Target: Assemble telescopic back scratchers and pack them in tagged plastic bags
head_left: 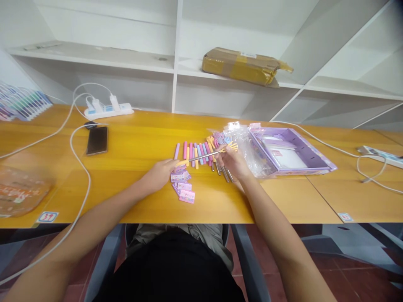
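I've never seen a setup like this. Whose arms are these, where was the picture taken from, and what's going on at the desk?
There is no robot here: these are a person's own bare hands, and the single picture comes from a camera worn on their head, looking forward and down. The left hand and right hand hold a thin metal rod between them, with a yellow handle at the left and a yellow claw-like end at the right. On the desk lie a row of colored tubes, small printed cards, clear plastic bags and an open purple box. A phone lies off to the left.
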`<state>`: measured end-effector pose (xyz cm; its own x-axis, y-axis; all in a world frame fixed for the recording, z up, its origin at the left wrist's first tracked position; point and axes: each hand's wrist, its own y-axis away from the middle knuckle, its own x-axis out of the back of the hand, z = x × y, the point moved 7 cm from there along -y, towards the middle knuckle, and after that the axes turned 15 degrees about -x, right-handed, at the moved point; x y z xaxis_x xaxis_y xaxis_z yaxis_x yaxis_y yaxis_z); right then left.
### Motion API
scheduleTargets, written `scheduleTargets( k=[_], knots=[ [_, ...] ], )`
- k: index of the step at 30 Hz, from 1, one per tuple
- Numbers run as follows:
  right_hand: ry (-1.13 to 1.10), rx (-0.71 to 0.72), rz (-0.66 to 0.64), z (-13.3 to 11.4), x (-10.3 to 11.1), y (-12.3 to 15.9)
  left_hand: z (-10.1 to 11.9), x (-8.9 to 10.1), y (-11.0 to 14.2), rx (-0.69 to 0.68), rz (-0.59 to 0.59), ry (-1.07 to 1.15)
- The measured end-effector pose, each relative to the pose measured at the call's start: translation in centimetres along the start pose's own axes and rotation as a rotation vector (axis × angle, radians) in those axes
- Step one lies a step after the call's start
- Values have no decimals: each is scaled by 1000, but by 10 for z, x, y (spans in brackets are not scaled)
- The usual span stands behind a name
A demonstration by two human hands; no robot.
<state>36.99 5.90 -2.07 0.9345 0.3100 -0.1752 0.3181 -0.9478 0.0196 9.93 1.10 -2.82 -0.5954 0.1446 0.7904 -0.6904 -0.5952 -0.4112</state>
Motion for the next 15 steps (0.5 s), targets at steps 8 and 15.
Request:
scheduleTargets(
  k=[8,15],
  knots=[
    [37,-17,-50,11,-15,-3,1,-4,0,-8,-5,77],
    [37,-27,-53,14,-14,-5,2,-4,0,-19,-1,55]
  ],
)
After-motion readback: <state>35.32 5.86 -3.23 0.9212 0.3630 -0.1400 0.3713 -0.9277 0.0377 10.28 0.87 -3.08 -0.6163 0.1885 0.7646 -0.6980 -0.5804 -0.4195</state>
